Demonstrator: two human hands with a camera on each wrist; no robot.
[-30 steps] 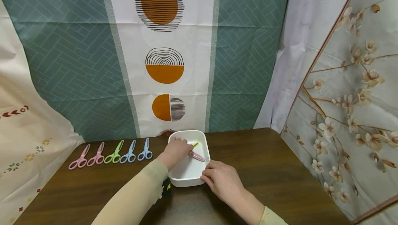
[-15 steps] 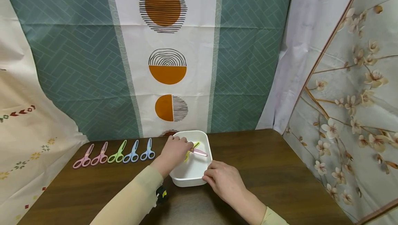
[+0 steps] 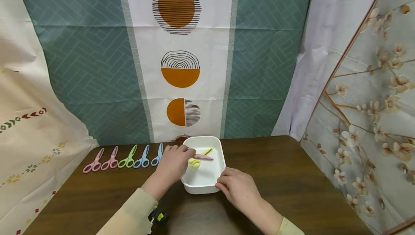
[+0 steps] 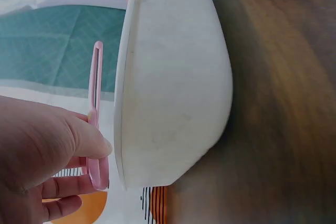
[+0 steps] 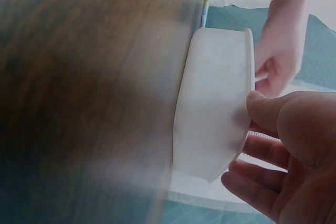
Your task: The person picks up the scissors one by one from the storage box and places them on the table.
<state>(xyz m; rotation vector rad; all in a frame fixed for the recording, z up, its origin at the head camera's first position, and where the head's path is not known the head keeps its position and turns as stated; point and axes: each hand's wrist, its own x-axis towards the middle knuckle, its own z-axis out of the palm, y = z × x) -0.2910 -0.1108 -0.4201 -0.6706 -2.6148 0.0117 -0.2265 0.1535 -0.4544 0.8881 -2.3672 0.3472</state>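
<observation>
Pinched between the thumb and fingers of my left hand [image 3: 173, 163] is a pair of pink scissors [image 3: 205, 157], blades pointing right over the white plastic bin [image 3: 201, 190]. The left wrist view shows these pink scissors [image 4: 95, 90] above the bin's rim, apart from it. Inside the bin lies a pair of yellow scissors [image 3: 196, 163], partly hidden by the pink one. My right hand [image 3: 239, 187] grips the bin's rim at its near right corner; in the right wrist view its thumb presses the outer wall of the bin [image 5: 215, 98].
Left of the bin, scissors lie in a row: two pink pairs [image 3: 93, 164] [image 3: 110, 162], a green pair [image 3: 128, 159] and two blue pairs [image 3: 142, 160] [image 3: 157, 158]. The brown wooden table [image 3: 285, 181] meets a patterned curtain [image 3: 259, 83] at the back.
My left hand has moved left with the pink scissors, from over the bin's middle to its left rim, uncovering more of the yellow scissors. The right hand keeps its hold on the bin.
</observation>
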